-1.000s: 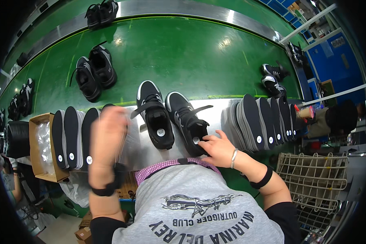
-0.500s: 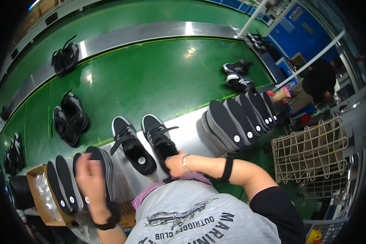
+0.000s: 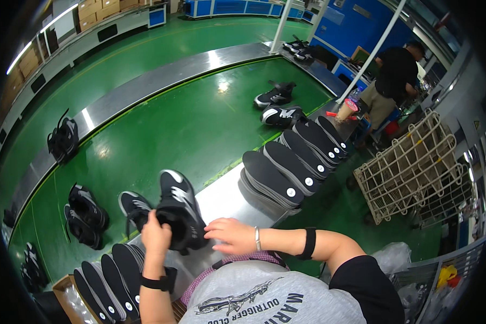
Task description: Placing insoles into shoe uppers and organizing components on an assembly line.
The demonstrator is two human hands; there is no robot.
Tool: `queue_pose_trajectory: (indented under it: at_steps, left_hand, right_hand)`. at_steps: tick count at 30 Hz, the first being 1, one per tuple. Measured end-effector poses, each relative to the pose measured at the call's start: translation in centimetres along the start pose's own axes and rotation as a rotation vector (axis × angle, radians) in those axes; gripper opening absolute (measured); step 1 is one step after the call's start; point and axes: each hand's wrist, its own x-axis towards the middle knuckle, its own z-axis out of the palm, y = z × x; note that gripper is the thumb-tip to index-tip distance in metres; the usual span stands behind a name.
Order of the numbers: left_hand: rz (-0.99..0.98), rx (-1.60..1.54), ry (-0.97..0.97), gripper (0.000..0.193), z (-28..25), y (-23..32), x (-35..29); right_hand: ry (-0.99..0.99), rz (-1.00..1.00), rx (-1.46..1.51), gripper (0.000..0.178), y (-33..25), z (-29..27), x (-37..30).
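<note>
A black sneaker [image 3: 178, 197] with white and grey trim is raised and tilted in front of me, its toe pointing away. My left hand [image 3: 156, 237] grips the left edge of its collar. On the heel's other side, my right hand [image 3: 230, 236] has its fingers stretched out, the tips at or close to the heel. The matching sneaker [image 3: 133, 205] sits just left, partly behind my left hand. Inside the raised shoe it is too dark to make out an insole. Black insoles [image 3: 116, 278] stand in stacks by my left forearm.
More insole stacks [image 3: 275, 178] line the metal ledge [image 3: 221, 194] on the right. Shoe pairs [image 3: 83, 216] rest on the green belt. A cup [image 3: 346, 109] stands beyond the insoles, near a wire cart [image 3: 410, 167]. A person [image 3: 394, 75] works farther right. An open carton [image 3: 72, 297] is at lower left.
My left hand has come from the insole stacks to the sneaker's collar. My right hand has loosened from the heel, its fingers now straight. The sneaker has been lifted and tilted; the view has shifted.
</note>
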Motion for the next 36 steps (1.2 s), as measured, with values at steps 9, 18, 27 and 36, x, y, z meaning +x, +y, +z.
queue_pose_trajectory:
  at_steps: [9, 18, 27, 36]
  left_hand:
    - [0.162, -0.086, 0.565, 0.053, -2.5, -0.7, 7.8]
    - [0.021, 0.015, -0.346, 0.084, 11.4, 8.0, -2.3]
    - [-0.136, 0.048, -0.61, 0.121, 12.7, 10.3, -3.4]
    - [-0.151, 0.053, -0.554, 0.12, 13.2, 10.7, -3.4]
  right_hand:
    - [0.042, 0.282, -0.172, 0.03, 7.3, -8.9, -4.8]
    - [0.298, 0.672, -0.643, 0.017, 19.9, -21.6, -8.2]
    - [-0.097, 0.883, -0.886, 0.038, 32.2, -28.8, -7.2]
    - [-0.214, 0.516, -0.774, 0.056, 40.0, -30.1, -6.1]
